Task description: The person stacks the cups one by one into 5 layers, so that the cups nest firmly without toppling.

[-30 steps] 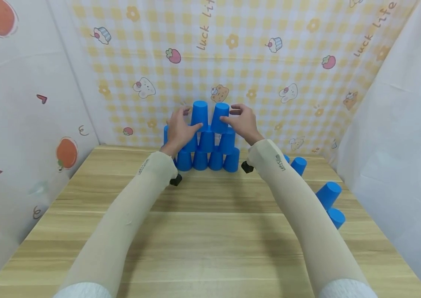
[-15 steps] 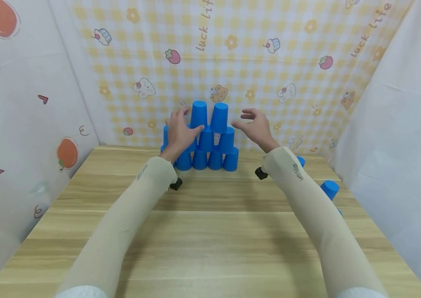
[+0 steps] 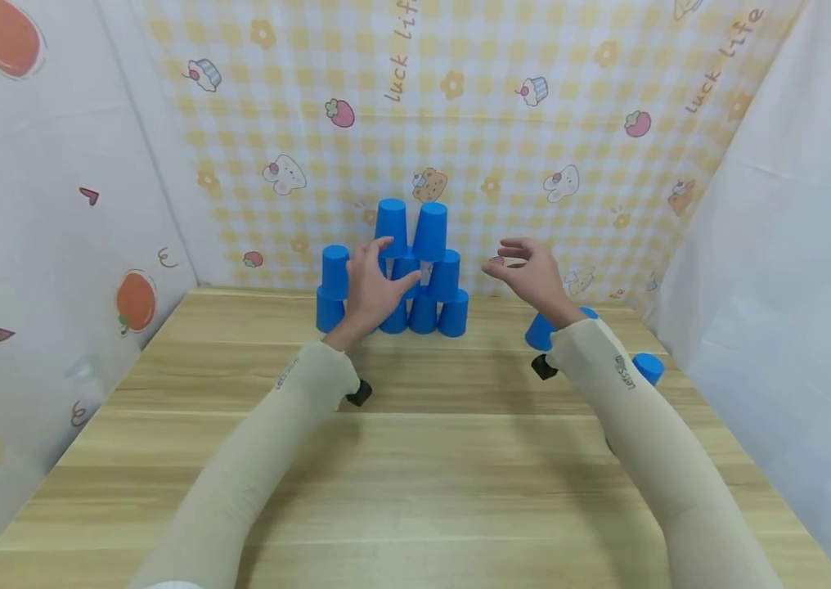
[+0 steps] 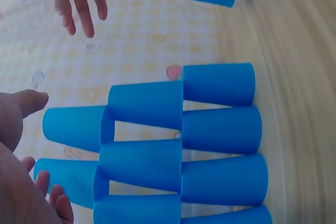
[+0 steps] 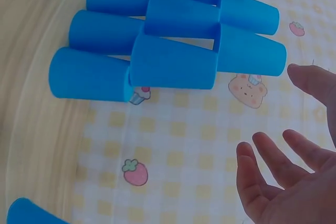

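Blue cups stand upside down in a stepped stack near the back wall. Two top cups, a left one (image 3: 391,227) and a right one (image 3: 430,232), sit side by side on a middle row (image 3: 445,276), above a bottom row (image 3: 453,314). My left hand (image 3: 374,293) is in front of the stack's left half, fingers spread and holding nothing; it hides some cups in the head view. My right hand (image 3: 533,276) hangs in the air to the right of the stack, fingers loosely bent and grasping nothing. In the right wrist view its thumb (image 5: 312,81) appears near a top cup (image 5: 252,51).
More blue cups stand on the right of the wooden table (image 3: 415,491), one (image 3: 541,333) below my right hand and another (image 3: 649,368) beside the forearm, which partly hides them. A checked cloth (image 3: 504,147) hangs right behind the stack.
My right hand has come off the right top cup and moved right and down. The left hand has drawn back from the left top cup, toward me. Both top cups stay standing.
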### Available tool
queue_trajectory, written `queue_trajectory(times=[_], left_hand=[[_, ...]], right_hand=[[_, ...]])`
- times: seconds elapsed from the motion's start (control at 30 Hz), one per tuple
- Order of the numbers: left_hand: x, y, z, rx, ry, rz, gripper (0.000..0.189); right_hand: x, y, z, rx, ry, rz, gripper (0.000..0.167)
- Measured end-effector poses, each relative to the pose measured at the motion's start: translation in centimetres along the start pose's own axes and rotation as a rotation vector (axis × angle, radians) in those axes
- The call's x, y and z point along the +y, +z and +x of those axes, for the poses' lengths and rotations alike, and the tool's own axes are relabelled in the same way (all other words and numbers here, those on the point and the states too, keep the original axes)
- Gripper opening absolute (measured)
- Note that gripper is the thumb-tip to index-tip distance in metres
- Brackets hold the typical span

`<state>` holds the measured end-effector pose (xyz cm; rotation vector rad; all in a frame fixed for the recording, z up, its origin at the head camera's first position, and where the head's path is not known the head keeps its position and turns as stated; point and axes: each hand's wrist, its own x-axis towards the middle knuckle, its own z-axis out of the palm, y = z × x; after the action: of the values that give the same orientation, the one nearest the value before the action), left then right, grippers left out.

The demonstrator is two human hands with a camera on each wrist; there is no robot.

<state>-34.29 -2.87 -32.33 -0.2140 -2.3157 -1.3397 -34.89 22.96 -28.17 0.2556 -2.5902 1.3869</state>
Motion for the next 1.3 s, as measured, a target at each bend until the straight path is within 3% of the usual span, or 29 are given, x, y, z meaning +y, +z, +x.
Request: queue_trajectory(times=[0.5, 0.83, 1.13, 1.3], left_hand=[[-0.4, 2.2, -3.6, -0.227, -0.014, -0.111, 0.070], [-0.7, 3.3, -5.3, -0.345, -0.029, -0.127, 0.068], [-0.5, 5.4, -5.9, -0.443, -0.065, -0.138, 0.068], [-0.2, 6.8, -5.9, -0.478, -0.068, -0.154, 0.069]], right_hand=[[3.8, -3.7, -5.0, -0.026, 0.031, -0.032, 0.062], [4.8, -6.4, -10.7, -0.106, 0.120, -0.070, 0.071], [7.8, -8.2, -15.0, 0.029, 0.052, -0.104, 0.054], [9.1, -8.9, -17.0, 0.049, 0.062, -0.169, 0.055]])
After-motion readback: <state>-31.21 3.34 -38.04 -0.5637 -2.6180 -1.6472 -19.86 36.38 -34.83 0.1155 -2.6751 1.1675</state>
